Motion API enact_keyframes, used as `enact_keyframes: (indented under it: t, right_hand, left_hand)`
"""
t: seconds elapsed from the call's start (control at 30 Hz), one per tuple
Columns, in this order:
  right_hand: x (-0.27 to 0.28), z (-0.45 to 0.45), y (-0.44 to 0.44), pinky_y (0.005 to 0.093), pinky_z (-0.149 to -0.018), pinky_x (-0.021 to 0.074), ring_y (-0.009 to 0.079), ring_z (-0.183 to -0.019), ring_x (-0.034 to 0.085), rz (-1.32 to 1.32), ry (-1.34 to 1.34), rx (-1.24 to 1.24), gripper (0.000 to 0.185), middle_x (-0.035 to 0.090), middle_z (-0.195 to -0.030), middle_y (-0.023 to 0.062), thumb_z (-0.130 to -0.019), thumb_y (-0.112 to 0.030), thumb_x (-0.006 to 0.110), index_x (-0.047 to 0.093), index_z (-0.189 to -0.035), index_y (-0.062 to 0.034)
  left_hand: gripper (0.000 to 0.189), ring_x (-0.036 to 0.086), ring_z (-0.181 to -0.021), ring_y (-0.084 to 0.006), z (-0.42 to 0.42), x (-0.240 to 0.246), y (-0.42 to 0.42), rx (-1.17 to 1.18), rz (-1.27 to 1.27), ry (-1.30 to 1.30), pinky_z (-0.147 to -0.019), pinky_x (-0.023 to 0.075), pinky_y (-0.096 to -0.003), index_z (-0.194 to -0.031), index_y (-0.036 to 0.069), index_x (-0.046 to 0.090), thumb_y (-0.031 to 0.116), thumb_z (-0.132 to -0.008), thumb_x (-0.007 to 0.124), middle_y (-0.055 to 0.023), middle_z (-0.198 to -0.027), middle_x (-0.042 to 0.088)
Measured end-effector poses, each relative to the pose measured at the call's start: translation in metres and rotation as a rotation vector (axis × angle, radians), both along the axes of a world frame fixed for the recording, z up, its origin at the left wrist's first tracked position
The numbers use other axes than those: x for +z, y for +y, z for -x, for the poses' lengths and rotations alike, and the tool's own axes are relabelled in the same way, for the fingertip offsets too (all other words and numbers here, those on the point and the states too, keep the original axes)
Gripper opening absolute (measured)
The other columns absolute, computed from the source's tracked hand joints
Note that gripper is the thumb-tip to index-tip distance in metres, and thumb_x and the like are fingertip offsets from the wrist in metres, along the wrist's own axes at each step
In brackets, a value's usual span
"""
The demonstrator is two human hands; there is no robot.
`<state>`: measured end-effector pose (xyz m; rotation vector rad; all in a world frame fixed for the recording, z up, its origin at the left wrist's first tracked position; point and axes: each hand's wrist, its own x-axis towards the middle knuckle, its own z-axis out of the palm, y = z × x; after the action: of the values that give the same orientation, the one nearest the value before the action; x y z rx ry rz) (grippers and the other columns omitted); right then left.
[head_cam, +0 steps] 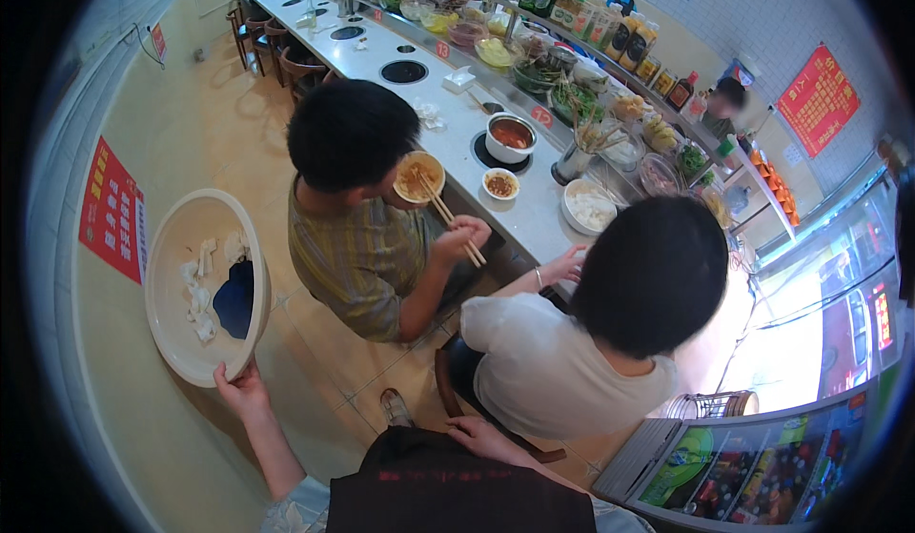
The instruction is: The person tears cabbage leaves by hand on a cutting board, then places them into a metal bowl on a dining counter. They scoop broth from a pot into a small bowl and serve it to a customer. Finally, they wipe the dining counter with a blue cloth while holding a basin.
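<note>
My left hand grips the near rim of a large white plastic basin, which tilts so that its inside shows. Crumpled white tissues and a dark blue cloth lie in it. In front of my dark apron, my right hand is held low with its fingers loosely spread and nothing seen in them. The curved wooden back of a chair is close by; whether the hand touches it, I cannot tell.
Two diners sit ahead: one in a striped shirt, one in a white shirt. The long counter holds a pot, bowls and a skewer holder. A drinks fridge stands at right, a wall at left.
</note>
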<state>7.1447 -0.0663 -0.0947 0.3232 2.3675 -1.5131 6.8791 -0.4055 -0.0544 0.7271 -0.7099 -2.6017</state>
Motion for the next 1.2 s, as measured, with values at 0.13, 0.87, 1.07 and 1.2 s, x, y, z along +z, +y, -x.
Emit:
enact_keyframes:
  t: [0.13,0.87,1.07,1.2]
  right_hand:
    - [0.001,0.038,-0.019,0.0362,-0.086,0.0431,0.0314,-0.101,0.055,0.046,-0.047,-0.046,0.033,0.059,-0.105,0.0169,-0.089,-0.027,0.054,0.057,-0.113,-0.0052]
    - [0.015,0.445,-0.191,0.0303,-0.092,0.0393,0.0198,-0.106,0.053,0.464,-0.007,0.38,0.038,0.057,-0.113,0.0115,-0.092,-0.031,0.05,0.053,-0.121,-0.0057]
    - [0.025,0.582,-0.242,0.0366,-0.09,0.0406,0.0297,-0.104,0.053,0.224,0.085,0.435,0.037,0.057,-0.11,0.0167,-0.09,-0.031,0.051,0.054,-0.117,-0.0054]
    - [0.014,0.66,-0.247,0.0374,-0.089,0.0409,0.0306,-0.103,0.053,0.218,0.087,0.334,0.037,0.058,-0.108,0.0164,-0.09,-0.03,0.052,0.054,-0.118,-0.0059]
  left_hand:
    - [0.044,0.056,-0.1,-0.0289,0.046,-0.004,-0.015,-0.082,-0.038,-0.019,-0.092,0.0468,-0.0467,-0.115,-0.005,0.044,0.015,-0.079,0.057,-0.0157,-0.11,0.056]
    - [0.036,0.056,-0.084,-0.0255,0.377,-0.036,-0.131,-0.233,-0.067,-0.172,-0.087,0.0477,-0.0457,-0.106,0.0,0.046,0.006,-0.071,0.053,-0.0127,-0.097,0.055]
    - [0.028,0.056,-0.086,-0.03,0.514,-0.022,-0.125,-0.355,-0.113,-0.207,-0.086,0.0477,-0.0501,-0.095,-0.005,0.045,0.003,-0.069,0.054,-0.0146,-0.091,0.052]
    - [0.032,0.056,-0.089,-0.0331,0.593,-0.024,-0.108,-0.485,-0.07,-0.185,-0.089,0.0468,-0.0507,-0.098,-0.006,0.045,0.003,-0.069,0.053,-0.0175,-0.096,0.053]
